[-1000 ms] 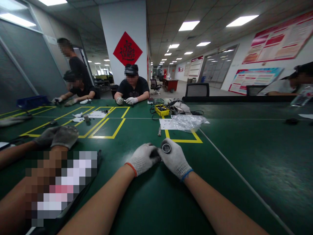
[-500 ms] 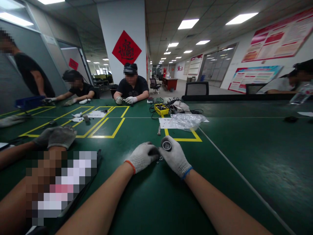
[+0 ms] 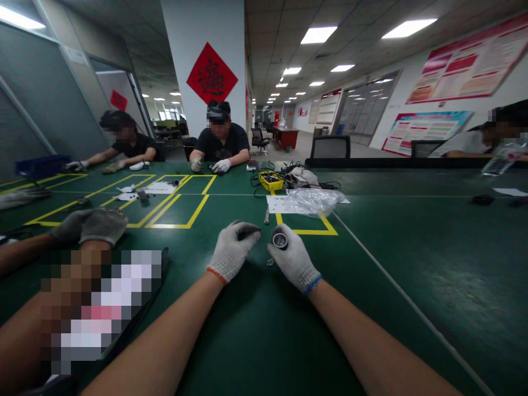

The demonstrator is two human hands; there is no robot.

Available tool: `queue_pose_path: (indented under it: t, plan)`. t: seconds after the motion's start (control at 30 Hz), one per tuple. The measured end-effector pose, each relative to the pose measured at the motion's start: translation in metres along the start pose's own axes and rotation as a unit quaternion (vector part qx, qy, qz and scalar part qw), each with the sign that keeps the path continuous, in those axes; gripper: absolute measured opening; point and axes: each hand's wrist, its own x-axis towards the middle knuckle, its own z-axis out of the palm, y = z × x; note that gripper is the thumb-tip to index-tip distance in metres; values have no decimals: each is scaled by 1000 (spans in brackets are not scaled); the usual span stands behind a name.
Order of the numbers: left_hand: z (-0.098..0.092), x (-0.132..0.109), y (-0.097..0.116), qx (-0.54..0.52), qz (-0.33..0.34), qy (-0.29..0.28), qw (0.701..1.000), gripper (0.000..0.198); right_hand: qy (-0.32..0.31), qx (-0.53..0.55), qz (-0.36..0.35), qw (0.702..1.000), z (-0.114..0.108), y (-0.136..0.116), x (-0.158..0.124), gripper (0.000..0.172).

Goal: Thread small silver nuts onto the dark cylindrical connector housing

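The red diamond (image 3: 212, 73) on the pillar (image 3: 175, 33) reads 招财进宝 in merged black characters (image 3: 213, 77).

Ceiling lights (image 3: 319, 35), white pillar (image 3: 198, 25), red desk (image 3: 286, 138)

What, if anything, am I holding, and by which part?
Your right hand grips a round part around its outer side. Whether your left hand pinches anything cannot be told.

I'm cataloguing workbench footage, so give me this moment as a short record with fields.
Left hand: gloved; whether it holds anything is unclear
Right hand: gloved, holding a pale-rimmed round part
Beside right hand: small rings on green table
Farther off: clear plastic bag, yellow box
Co-worker at left: gray-gloved hands close together
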Motion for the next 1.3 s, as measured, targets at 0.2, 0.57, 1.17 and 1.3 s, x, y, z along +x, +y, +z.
queue_pose_path:
  t: [0.2, 0.57, 1.17, 1.3]
  plan:
    - [4, -10, 24, -11, 61, -32, 998, 6, -55, -17, -5, 998, 3, 0, -2, 10]
    - [10, -14, 27, 2, 1, -59, 998, 8, -94, -55, -29, 994, 4, -4, -4, 16]
    - [20, -16, 34, -27, -79, -43, 996, 8, -22, -110, -47, 993, 9, -6, -8, 17]
    - [21, -17, 35, -10, -64, -37, 997, 8, -15, -106, -45, 993, 8, -6, -9, 16]
